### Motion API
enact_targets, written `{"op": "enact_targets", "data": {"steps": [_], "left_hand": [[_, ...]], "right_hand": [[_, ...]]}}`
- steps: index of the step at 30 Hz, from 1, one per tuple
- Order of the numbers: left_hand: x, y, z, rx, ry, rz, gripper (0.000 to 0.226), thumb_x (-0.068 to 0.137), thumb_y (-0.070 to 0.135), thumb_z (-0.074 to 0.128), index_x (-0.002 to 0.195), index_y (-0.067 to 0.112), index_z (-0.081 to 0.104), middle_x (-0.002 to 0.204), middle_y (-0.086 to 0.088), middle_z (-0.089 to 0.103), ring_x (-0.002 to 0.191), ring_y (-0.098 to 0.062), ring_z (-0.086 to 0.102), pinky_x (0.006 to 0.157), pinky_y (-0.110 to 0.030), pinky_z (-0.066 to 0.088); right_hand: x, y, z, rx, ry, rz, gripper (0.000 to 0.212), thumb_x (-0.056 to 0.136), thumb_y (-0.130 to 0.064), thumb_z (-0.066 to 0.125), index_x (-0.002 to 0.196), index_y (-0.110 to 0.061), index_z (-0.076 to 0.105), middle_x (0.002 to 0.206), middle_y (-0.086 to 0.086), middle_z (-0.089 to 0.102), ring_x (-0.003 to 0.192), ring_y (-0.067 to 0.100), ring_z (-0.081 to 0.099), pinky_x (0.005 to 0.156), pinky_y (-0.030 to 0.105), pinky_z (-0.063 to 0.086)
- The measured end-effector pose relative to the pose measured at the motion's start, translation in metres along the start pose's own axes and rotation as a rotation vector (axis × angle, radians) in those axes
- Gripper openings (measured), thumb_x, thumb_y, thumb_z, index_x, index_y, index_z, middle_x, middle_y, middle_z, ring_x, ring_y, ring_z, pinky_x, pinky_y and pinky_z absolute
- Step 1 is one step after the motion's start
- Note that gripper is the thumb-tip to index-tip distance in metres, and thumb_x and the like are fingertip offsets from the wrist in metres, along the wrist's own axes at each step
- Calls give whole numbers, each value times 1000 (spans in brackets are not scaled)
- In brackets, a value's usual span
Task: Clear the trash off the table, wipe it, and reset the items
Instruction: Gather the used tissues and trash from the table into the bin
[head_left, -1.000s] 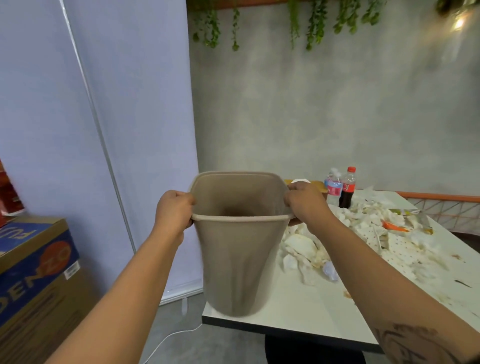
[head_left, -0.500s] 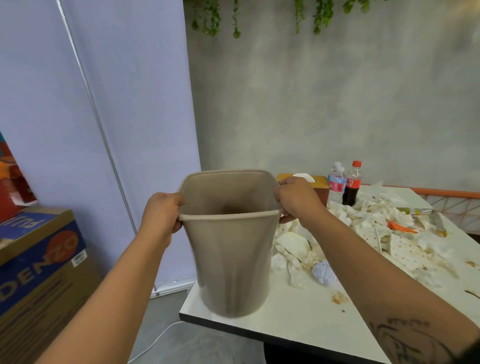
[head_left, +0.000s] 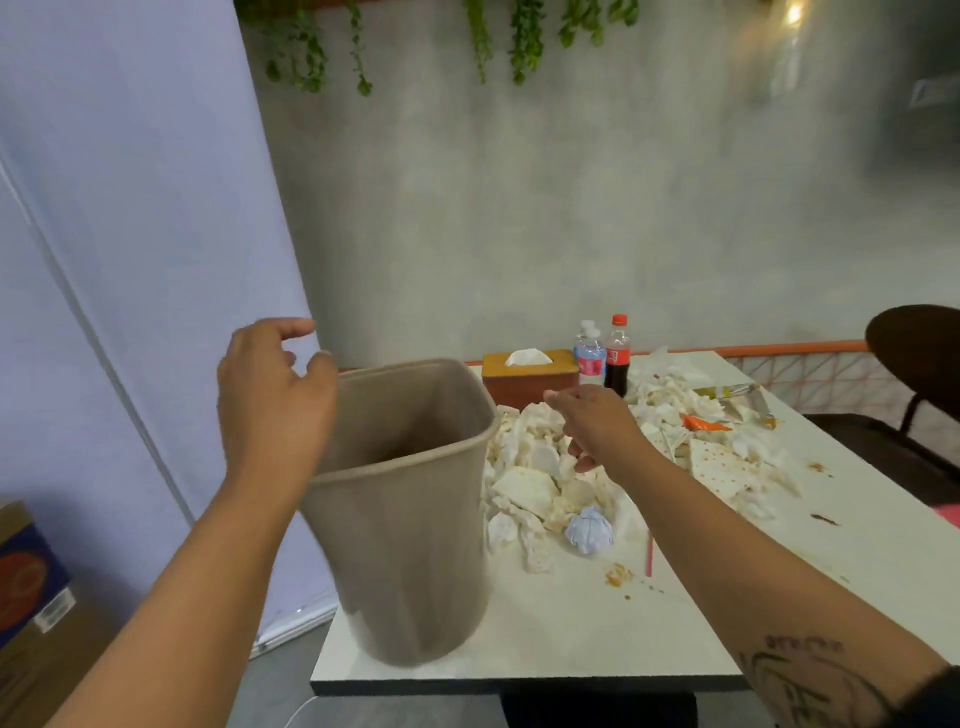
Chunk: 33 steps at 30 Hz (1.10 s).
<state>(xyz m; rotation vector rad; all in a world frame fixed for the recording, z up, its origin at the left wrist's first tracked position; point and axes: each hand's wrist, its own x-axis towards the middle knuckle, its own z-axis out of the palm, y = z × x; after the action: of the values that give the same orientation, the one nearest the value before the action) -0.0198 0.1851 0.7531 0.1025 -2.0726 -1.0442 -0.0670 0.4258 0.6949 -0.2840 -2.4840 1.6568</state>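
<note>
Waste bin (head_left: 410, 519): stands on worktop (head_left: 571, 634), near corner.
L hand (head_left: 275, 400): grip spread, holds nothing, beside bin rim.
R hand (head_left: 597, 423): grip spread, over tissue pile (head_left: 530, 483).

White table (head_left: 571, 623) carries beige bin (head_left: 410, 545), crumpled napkins (head_left: 535, 483), tissue box (head_left: 530, 376), two bottles (head_left: 602, 358).

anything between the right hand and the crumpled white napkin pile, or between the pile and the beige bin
Nothing visible. The right hand hangs directly over the pile of crumpled white napkins, and the beige plastic bin stands right beside it, mouth up.
</note>
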Motion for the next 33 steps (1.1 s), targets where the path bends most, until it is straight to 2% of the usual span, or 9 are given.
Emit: {"op": "enact_targets", "data": {"steps": [2,5,8,12,16,19,21,27,33], "left_hand": [[-7,24,12,-61,-44,133,26,89,13,53,114,19,59,120,2,51,106,-15,53,87,-29,42],[-33,53,40,-136,-157,314,22,87,12,55,107,19,60,108,10,48,100,-12,52,82,-24,39],[-67,71,72,-159,-345,450,21,86,12,55,105,18,62,111,5,54,102,-17,54,85,-32,45],[-95,75,111,-112,-564,506,25,88,16,56,112,17,61,118,1,55,109,-18,53,92,-36,44],[-112,61,149,35,-687,467,27,89,22,57,117,22,57,122,4,54,108,-16,53,86,-25,41],[-121,49,181,153,-751,403,31,89,25,59,120,24,55,125,5,54,112,-15,53,84,-21,40],[-126,40,204,224,-791,358,34,88,25,60,121,25,55,126,5,54,111,-15,54,83,-23,42],[-139,19,256,446,-875,206,36,85,26,61,120,24,55,123,2,54,109,-18,55,84,-29,44],[-152,-9,289,601,-930,23,39,84,26,62,122,24,54,124,-2,52,113,-21,53,87,-29,43]], "right_hand": [[-4,8,-10,-23,48,33,32,94,-31,53,103,-1,61,70,6,53,61,22,54,56,32,50],[-11,25,-25,0,124,69,22,92,-24,56,102,-5,59,71,6,53,60,21,52,51,28,47],[-18,50,-35,8,165,117,32,90,-23,58,116,-5,56,71,5,52,57,20,51,48,27,45],[-20,73,-46,-38,165,115,43,89,-22,61,129,-10,51,75,4,56,57,17,52,45,26,44],[-8,97,-61,-175,143,59,33,87,-18,64,119,-12,59,93,8,61,61,17,55,46,27,47],[10,119,-75,-288,87,-20,23,85,-14,65,108,-12,65,78,0,56,57,11,49,52,24,41],[23,133,-85,-403,38,-81,20,86,-12,64,105,-15,67,78,-6,54,59,6,47,55,22,39],[56,167,-98,-833,-221,-352,24,88,-10,58,104,-22,70,107,-2,64,101,16,58,81,29,50],[87,198,-89,-1080,-471,-618,30,92,-11,52,113,-26,67,116,-2,63,111,19,51,83,28,40]]}}
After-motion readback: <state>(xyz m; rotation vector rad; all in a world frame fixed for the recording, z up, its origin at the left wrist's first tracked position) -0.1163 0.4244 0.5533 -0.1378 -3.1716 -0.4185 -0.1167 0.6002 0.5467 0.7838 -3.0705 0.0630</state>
